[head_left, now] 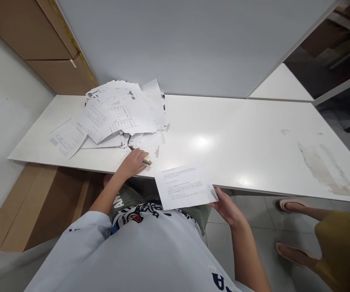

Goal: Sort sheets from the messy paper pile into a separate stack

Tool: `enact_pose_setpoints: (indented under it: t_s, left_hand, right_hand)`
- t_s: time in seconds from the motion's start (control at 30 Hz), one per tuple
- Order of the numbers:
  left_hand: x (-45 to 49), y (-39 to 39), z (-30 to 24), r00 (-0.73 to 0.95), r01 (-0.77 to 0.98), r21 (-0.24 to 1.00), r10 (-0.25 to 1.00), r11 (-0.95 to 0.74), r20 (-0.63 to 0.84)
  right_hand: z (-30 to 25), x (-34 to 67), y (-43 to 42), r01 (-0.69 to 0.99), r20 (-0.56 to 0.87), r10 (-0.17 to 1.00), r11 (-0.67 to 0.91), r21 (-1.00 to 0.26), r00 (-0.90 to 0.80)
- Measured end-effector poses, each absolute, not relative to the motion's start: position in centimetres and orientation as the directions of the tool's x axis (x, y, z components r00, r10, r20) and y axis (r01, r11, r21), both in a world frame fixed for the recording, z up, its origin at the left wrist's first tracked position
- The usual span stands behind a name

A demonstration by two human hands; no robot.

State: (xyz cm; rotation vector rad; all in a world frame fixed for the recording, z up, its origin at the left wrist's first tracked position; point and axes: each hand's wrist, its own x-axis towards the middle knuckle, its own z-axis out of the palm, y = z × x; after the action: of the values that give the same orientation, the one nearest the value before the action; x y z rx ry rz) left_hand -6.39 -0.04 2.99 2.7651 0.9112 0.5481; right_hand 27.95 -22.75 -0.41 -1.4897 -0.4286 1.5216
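Observation:
My left hand [133, 162] rests on the front of the white table [238, 138], fingers closed over a small stapler [147, 162] whose tip sticks out to the right. My right hand [227, 207] holds a printed sheet of paper [184, 185] by its right edge; the sheet hangs partly over the table's front edge. A loose heap of printed papers [117, 115] lies on the left part of the table, just behind my left hand.
A grey partition panel [193, 44] stands behind the table. Brown cardboard [41, 202] leans under the table's left end, more boxes [56, 52] at back left. Another person's legs in beige shoes [293, 227] stand at the right. A worn patch [324, 166] marks the tabletop.

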Motion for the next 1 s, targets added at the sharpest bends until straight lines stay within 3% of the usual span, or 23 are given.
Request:
enact_pose_setpoints:
  t_s: [0.2,0.43,0.57,0.7,0.83,1.0]
  left_hand:
    - [-6.5,1.1,2.7,0.763,0.519,0.312,0.596,-0.795,0.249]
    - [-4.7,1.0,3.9,0.708,0.532,0.398,0.651,-0.747,0.275]
    - [-3.3,1.0,5.0,0.689,0.471,0.454,0.637,-0.756,0.345]
    - [-2.3,1.1,6.1,0.677,0.427,0.505,0.636,-0.750,0.371]
    - [-1.9,1.2,7.0,0.678,0.432,0.533,0.652,-0.727,0.340]
    - [-2.5,1.0,7.7,0.670,0.414,0.515,0.634,-0.751,0.386]
  right_hand:
    - [1.3,26.4,-20.9,-0.341,-0.596,0.798,-0.539,-0.770,0.084]
    - [1.6,27.4,-20.2,-0.348,-0.412,0.836,-0.289,-0.892,0.362]
    - [1.2,26.6,-19.5,-0.349,-0.296,0.861,-0.151,-0.925,0.413]
    - [2.4,25.2,-18.0,-0.370,-0.388,0.882,-0.278,-0.886,0.267]
    - [5.1,24.9,-16.1,-0.253,-0.472,0.876,-0.436,-0.864,0.103]
    - [8.3,26.6,-15.1,-0.121,-0.476,0.876,-0.466,-0.876,0.073]
